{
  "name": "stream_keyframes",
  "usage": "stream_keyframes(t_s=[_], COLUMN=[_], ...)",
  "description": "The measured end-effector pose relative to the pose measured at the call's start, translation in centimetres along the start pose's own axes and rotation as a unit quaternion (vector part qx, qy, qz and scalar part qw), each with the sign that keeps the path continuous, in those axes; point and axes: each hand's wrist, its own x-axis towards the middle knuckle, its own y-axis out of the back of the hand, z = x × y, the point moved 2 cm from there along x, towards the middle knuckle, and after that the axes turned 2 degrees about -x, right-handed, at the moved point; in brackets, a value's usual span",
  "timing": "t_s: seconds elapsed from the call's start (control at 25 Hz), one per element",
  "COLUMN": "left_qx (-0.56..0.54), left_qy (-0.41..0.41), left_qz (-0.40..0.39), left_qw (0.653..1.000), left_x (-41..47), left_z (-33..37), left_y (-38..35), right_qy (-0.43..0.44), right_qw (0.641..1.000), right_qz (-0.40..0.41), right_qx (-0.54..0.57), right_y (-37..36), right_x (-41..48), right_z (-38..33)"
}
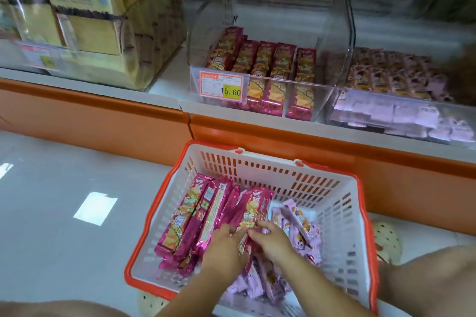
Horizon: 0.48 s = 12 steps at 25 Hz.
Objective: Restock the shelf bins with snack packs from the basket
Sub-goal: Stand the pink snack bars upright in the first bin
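Magenta snack pack (pixel 253 207) sat pinched between left hand (pixel 225 244) and right hand (pixel 271 238), fingers (pixel 261 225) curled; needed level lift to bin (pixel 325 103) at 12 o'clock.

Pinches one magenta snack pack (pixel 253 207) with left grip (pixel 224 246) and right grip (pixel 271 238), low inside the orange-rimmed basket (pixel 257 165), just below a clear shelf bin (pixel 320 101) holding matching packs (pixel 268 67).

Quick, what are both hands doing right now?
Left hand: gripping a magenta snack pack in the basket.
Right hand: pinching the same pack.
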Motion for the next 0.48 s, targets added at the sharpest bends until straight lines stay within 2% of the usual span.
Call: stream_keyframes(t_s=[0.16, 0.28, 0.48], left_qx=[-0.219, -0.414, -0.532], left_qy=[0.002, 0.043, 0.084], left_qz=[-0.001, -0.043, -0.028], left_qw=[0.976, 0.908, 0.842], left_x=[-0.6, -0.8, -1.2], left_z=[-0.2, -0.1, 0.2], left_y=[0.4, 0.6, 1.9], right_qy=[-0.009, -0.027, 0.021], right_qw=[0.995, 0.986, 0.975], right_qz=[-0.010, -0.023, -0.069], right_qx=[0.097, 0.163, 0.209], right_y=[-0.4, -0.5, 1.2], right_x=[-0.3, -0.3, -1.7], right_z=[0.8, 1.3, -0.6])
